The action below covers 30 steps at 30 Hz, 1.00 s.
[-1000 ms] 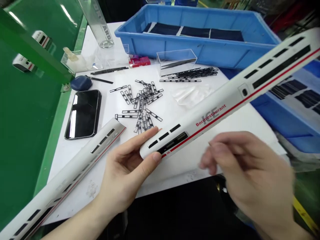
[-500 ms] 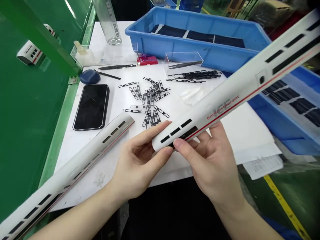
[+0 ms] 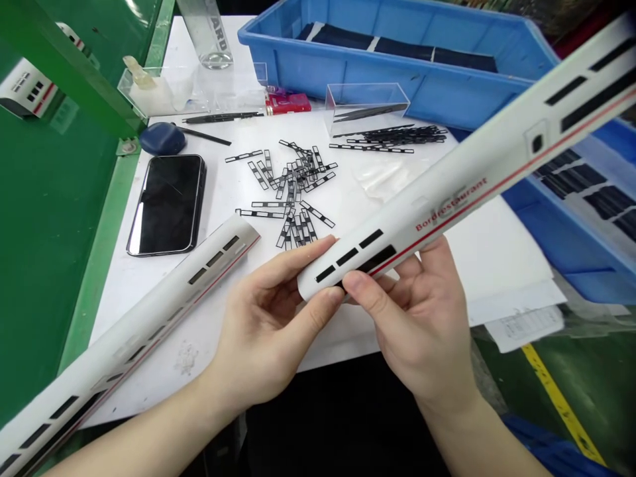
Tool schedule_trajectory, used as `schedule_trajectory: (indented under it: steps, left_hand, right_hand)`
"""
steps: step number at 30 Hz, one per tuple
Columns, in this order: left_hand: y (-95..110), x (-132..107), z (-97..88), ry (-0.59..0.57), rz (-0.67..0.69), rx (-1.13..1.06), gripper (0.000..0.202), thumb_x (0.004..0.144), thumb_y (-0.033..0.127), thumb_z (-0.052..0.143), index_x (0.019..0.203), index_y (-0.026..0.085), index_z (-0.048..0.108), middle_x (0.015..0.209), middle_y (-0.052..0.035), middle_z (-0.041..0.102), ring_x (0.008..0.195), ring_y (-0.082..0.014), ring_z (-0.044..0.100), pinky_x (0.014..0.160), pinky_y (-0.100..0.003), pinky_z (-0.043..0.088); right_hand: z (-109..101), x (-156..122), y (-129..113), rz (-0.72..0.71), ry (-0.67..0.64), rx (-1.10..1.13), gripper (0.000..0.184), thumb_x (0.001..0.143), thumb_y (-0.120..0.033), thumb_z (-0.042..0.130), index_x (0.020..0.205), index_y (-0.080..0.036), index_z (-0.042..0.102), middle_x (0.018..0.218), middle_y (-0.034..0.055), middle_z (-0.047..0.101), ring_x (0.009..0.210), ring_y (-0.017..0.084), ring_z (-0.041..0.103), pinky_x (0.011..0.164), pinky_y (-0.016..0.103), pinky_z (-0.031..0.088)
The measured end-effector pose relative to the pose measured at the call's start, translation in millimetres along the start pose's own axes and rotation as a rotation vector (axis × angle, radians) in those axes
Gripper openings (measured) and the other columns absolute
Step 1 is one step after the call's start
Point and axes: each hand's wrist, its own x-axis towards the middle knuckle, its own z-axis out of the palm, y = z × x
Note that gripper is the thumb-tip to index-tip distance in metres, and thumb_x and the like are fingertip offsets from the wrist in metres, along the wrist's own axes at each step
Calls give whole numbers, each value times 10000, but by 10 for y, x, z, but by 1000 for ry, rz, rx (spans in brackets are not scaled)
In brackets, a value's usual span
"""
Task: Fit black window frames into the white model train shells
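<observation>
A long white model train car shell (image 3: 477, 165) with a red stripe, black window slots and the word "Bordrestaurant" slants from the centre up to the upper right. My left hand (image 3: 268, 318) pinches its near end between thumb and fingers. My right hand (image 3: 417, 318) grips the same end from below, thumb pressed on the window strip beside my left thumb. A second white shell (image 3: 134, 331) lies on the white table (image 3: 497, 258), running off to the lower left. Several loose black window strips (image 3: 293, 192) are scattered just beyond my hands.
A black phone (image 3: 166, 202) lies at the left, a dark blue case (image 3: 161, 139) behind it. More black strips (image 3: 392, 136) and a clear box (image 3: 365, 106) sit further back. Blue trays (image 3: 397, 73) stand behind and at the right. A green frame (image 3: 59, 73) borders the left.
My right hand has come in from the lower right and closed on the shell's near end beside my left thumb. The shell has tilted a little steeper.
</observation>
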Motion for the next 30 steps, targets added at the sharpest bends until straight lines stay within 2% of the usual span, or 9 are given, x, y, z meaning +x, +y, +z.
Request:
schedule_trajectory:
  steps: [6, 11, 13, 16, 21, 26, 28, 30]
  left_hand:
    - [-20, -40, 36, 68, 142, 96, 366, 896, 63, 787, 1199, 266, 816, 1206, -12, 841, 1105, -179, 788, 1000, -238, 628]
    - [-40, -56, 36, 59, 200, 152, 416, 881, 31, 776, 1236, 245, 802, 1192, 10, 842, 1093, -120, 778, 1017, -148, 586]
    - [-39, -48, 29, 60, 194, 149, 401, 881, 36, 774, 1223, 243, 806, 1174, 14, 845, 1080, -110, 776, 993, -133, 592]
    - [-27, -27, 18, 76, 182, 123, 392, 849, 37, 805, 1169, 262, 823, 1137, 44, 849, 1067, -101, 778, 992, -124, 594]
    - [-20, -4, 2, 69, 142, 105, 397, 833, 52, 835, 1146, 296, 834, 1155, 82, 852, 1089, -101, 788, 1009, -117, 590]
    - [-41, -9, 4, 65, 151, 163, 403, 881, 52, 791, 1200, 298, 815, 1206, 74, 841, 1117, -100, 778, 1027, -123, 581]
    - [-46, -14, 9, 88, 144, 179, 387, 888, 60, 788, 1200, 289, 814, 1205, 67, 842, 1109, -97, 780, 1005, -111, 585]
    - [-48, -17, 8, 106, 131, 179, 371, 886, 73, 796, 1192, 281, 816, 1194, 62, 845, 1103, -101, 782, 991, -110, 591]
  right_hand:
    - [-52, 119, 12, 16, -38, 132, 444, 905, -166, 790, 1253, -316, 558, 1105, 2, 794, 986, 225, 809, 831, 335, 706]
    - [-116, 153, 30, -33, -35, 182, 147, 924, -184, 815, 1033, -252, 744, 944, -2, 807, 853, 168, 795, 787, 261, 677]
    - [-110, 159, 23, -14, -28, 212, 174, 923, -182, 819, 1066, -264, 765, 959, -6, 810, 870, 167, 792, 779, 264, 678]
    - [-120, 187, 2, 24, -90, 232, 193, 932, -189, 814, 1099, -276, 771, 987, -12, 813, 913, 170, 796, 807, 278, 690]
    - [-246, 237, -48, 52, -183, 218, 96, 988, -273, 761, 1080, -249, 775, 1035, 15, 817, 1004, 188, 790, 933, 339, 683]
    - [-220, 234, -60, 46, -110, 214, 31, 982, -252, 765, 992, -227, 780, 926, 15, 812, 872, 178, 798, 771, 285, 702]
    - [-178, 252, -43, 40, -72, 206, 26, 980, -241, 764, 982, -222, 781, 891, 6, 806, 846, 163, 795, 764, 259, 698]
    - [-163, 285, -24, 57, -90, 215, 24, 979, -238, 762, 987, -219, 774, 893, 4, 806, 849, 166, 795, 775, 267, 700]
